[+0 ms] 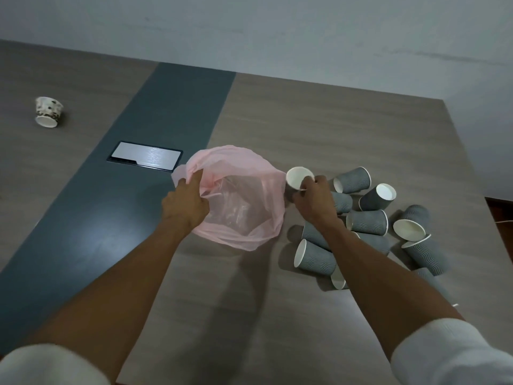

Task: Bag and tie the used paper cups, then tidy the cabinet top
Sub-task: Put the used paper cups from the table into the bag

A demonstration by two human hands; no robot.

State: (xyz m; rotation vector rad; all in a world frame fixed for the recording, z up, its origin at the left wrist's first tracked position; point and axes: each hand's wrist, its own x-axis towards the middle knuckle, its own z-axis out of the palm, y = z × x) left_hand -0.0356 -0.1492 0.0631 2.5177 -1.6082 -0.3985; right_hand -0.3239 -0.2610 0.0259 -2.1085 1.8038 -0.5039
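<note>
Item, one pink plastic bag: it lies on the cabinet top with its mouth spread wide and facing up toward us, and as far as we can see no cup is inside it yet. Item, our left hand: closed on the bag's near-left rim, pinching the film and holding the mouth open. Item, our right hand: closed around one grey cup, gripped by its side wall with the white open end tilted up and toward the bag. Relation that governs the coming move: the held cup sits just beside the bag's right rim, so the opening lies directly to the left of the grip, and the cup's long axis leans roughly along that line; we judge that a short carry leftward over the rim and a release would drop it in. Item, a heap of grey ribbed cups: lying mostly on their sides, touching and overlapping, to the right of the bag and under our right forearm, nearer the right hand than the left. Item, one patterned cup: tipped over, well apart at the far left, nearer the left hand. Item, a metal plate set in the dark strip, just behind the bag's left edge.
</note>
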